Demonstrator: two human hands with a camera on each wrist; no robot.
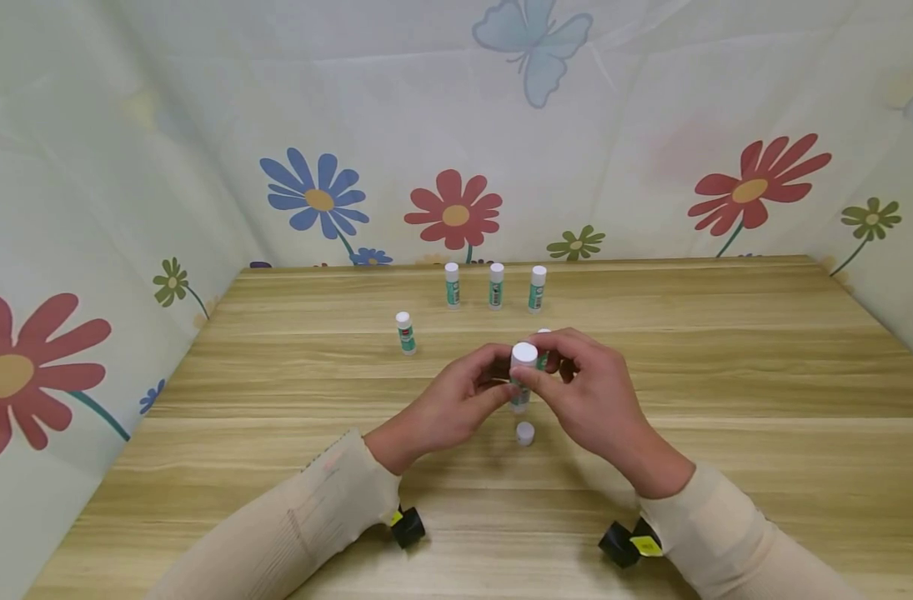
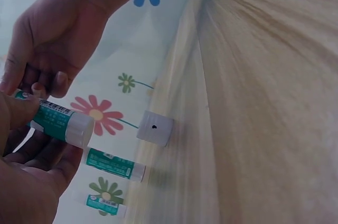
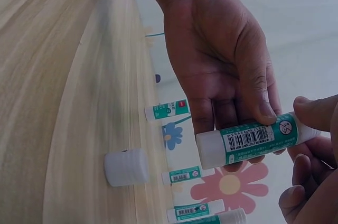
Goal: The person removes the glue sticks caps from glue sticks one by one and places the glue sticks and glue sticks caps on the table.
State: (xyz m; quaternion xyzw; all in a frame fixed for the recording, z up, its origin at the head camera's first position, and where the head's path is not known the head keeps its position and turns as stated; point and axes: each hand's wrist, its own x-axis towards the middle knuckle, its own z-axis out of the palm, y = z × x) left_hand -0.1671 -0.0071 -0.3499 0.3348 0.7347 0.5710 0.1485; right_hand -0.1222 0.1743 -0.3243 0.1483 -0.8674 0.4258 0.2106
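Both hands hold one glue stick (image 1: pixel 520 392) with a green label and white ends, above the table. It stands upright, its white top facing the head camera. My left hand (image 1: pixel 450 406) grips the labelled body, thumb on one side and fingers curled behind, as the right wrist view shows around the barcode label (image 3: pixel 248 138). At the upper end, my right hand (image 1: pixel 602 396) pinches the white part between thumb and fingers. Below the stick, a short white cap (image 1: pixel 525 433) rests on the wooden table (image 1: pixel 501 517); a small dark dot shows on it in the left wrist view.
Three capped glue sticks stand in a row at the back, one being the middle stick (image 1: pixel 497 287). Another glue stick (image 1: pixel 406 333) stands to the left. One more glue stick (image 1: pixel 544 333) is partly hidden behind my right hand. A flower-printed cloth (image 1: pixel 621 108) borders the table.
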